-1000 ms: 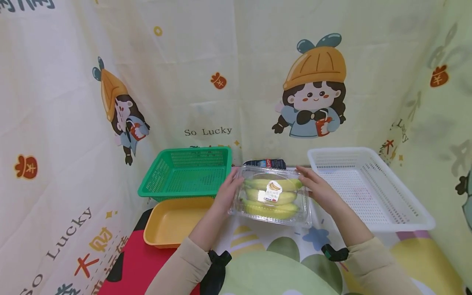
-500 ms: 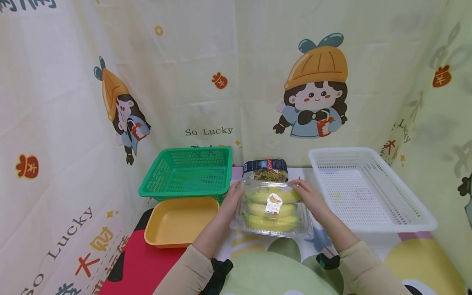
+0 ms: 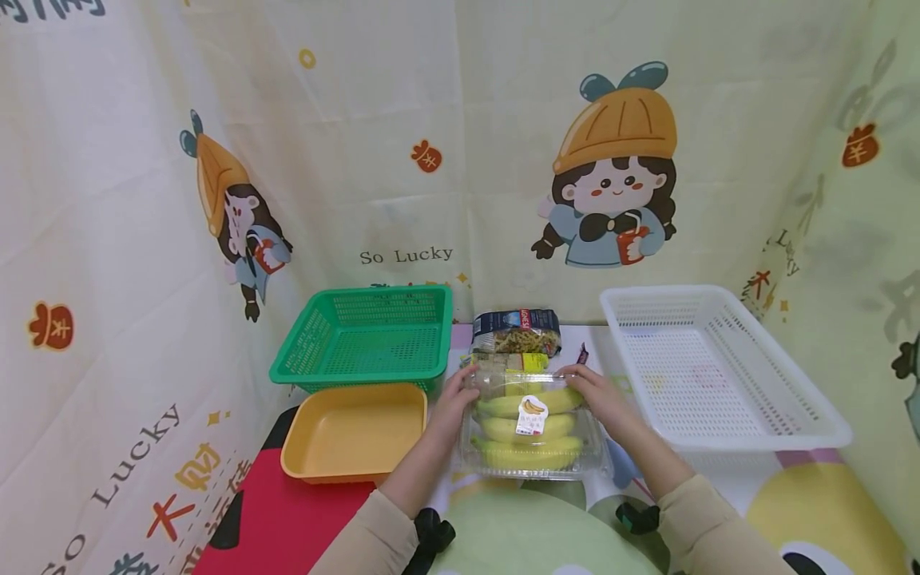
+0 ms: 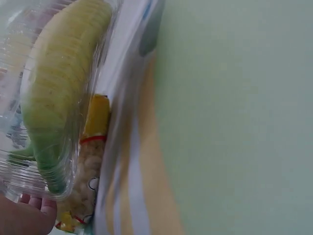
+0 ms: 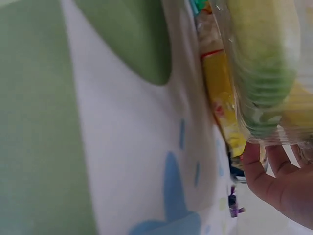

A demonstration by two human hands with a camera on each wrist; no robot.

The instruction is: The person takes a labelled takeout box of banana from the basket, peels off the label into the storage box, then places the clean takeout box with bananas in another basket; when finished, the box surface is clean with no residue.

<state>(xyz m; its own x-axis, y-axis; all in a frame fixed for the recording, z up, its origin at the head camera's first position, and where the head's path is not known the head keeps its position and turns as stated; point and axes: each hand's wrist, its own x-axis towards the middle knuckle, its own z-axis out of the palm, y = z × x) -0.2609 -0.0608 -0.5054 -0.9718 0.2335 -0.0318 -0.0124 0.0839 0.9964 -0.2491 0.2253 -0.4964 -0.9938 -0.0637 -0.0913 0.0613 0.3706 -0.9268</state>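
A clear plastic box of bananas [image 3: 530, 431] with a round white label is gripped from both sides. On its left side my left hand [image 3: 449, 407] holds the edge, fingertips tucked at the box's corner in the left wrist view. My right hand [image 3: 602, 402] grips the opposite side, and its fingers [image 5: 254, 169] curl at the box's lower edge in the right wrist view. Beyond the box lies a yellow-and-clear bag of pale pieces [image 4: 90, 156], mostly hidden by the box in the head view. Behind that is a dark blue bag of pasta [image 3: 516, 335].
A green basket [image 3: 287, 369] stands at the back left, with a yellow tray [image 3: 352, 435] in front of it. At the right is a white basket [image 3: 776, 375]. A small dark purple wrapped item [image 3: 583, 354] lies near the pasta bag. Printed cloth covers the table.
Both hands have brought the banana box down the view, nearer to me. The pasta bag, the yellow-and-clear bag and the small purple item have come into sight behind it.
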